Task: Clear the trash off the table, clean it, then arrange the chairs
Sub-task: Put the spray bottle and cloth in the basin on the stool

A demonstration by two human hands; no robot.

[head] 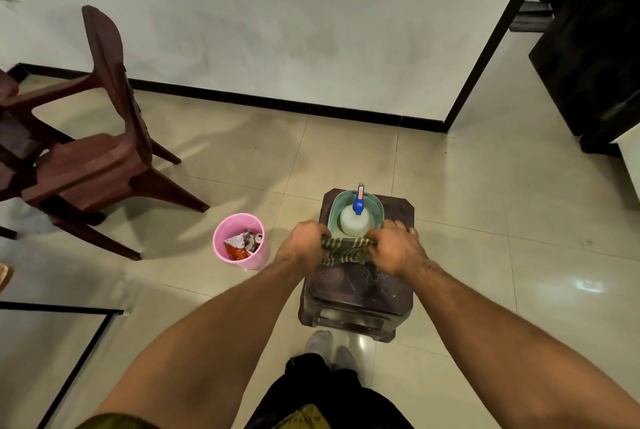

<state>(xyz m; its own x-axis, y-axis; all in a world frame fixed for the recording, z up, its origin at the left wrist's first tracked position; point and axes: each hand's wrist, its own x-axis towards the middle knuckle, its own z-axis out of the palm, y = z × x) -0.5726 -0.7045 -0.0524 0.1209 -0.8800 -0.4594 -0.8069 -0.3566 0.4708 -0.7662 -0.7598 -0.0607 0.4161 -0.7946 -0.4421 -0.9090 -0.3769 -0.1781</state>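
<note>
While both fists clench it, the striped cloth (346, 249) stretches taut between the left hand (304, 243) and the right hand (398, 247), each hand's fingers curled round 1 end. The cloth's long axis runs side to side across the person's front, just above the dark stool (360, 288) and at the near rim of the green basket (378, 207). The basket stands on the stool's far half and holds 1 upright spray bottle (354, 222), white with a blue head. On the floor just left of the stool stands the pink bin (221, 250); it holds crumpled wrappers (240, 244), which suggests the trash step is done. The table (62, 306), seen only as a black frame edge at lower left, lies left of the grip and nearer the person, so the left hand is the nearer one; wiping probably calls for a turn that way. A brown chair (104, 151) stands at far left near the wall, not yet arranged.
</note>
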